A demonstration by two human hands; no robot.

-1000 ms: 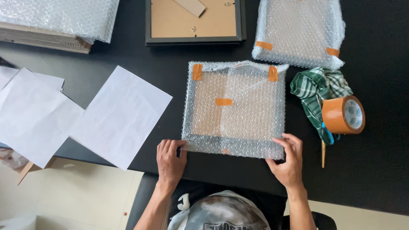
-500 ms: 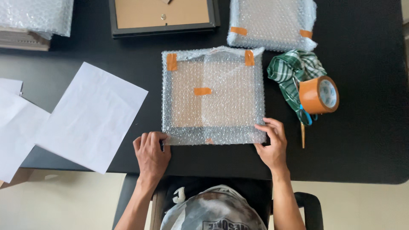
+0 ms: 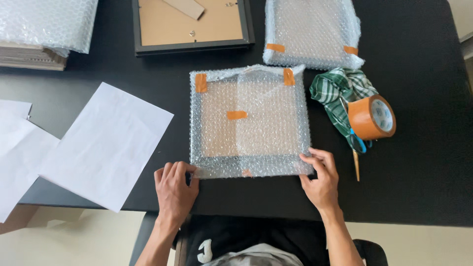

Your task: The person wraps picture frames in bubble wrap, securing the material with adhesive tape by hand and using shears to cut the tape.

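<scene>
A square frame wrapped in clear bubble wrap [image 3: 249,120] lies flat on the black surface [image 3: 423,162], just ahead of the person's body, sealed with orange tape strips at its two far corners, one at its middle and one at its near edge. The left hand [image 3: 175,189] rests on the surface at the package's near left corner, fingers [image 3: 189,172] together and curled against the wrap's edge. The right hand [image 3: 321,180] sits at the near right corner, its fingers [image 3: 315,156] lightly spread and pressing on the wrap; neither hand lifts the package. Beyond the package's far right corner lies a second bubble-wrapped parcel [image 3: 310,32], also taped in orange. Beyond its far left corner lies a black picture frame [image 3: 192,23] face down, showing a tan backing board. Right of the package lie a green checked cloth [image 3: 340,91] and an orange roll of tape [image 3: 372,117], with scissors partly under them. Left of the package lie white paper sheets [image 3: 106,143], and farther off, at the far left, a stack covered with bubble wrap [image 3: 47,22].
</scene>
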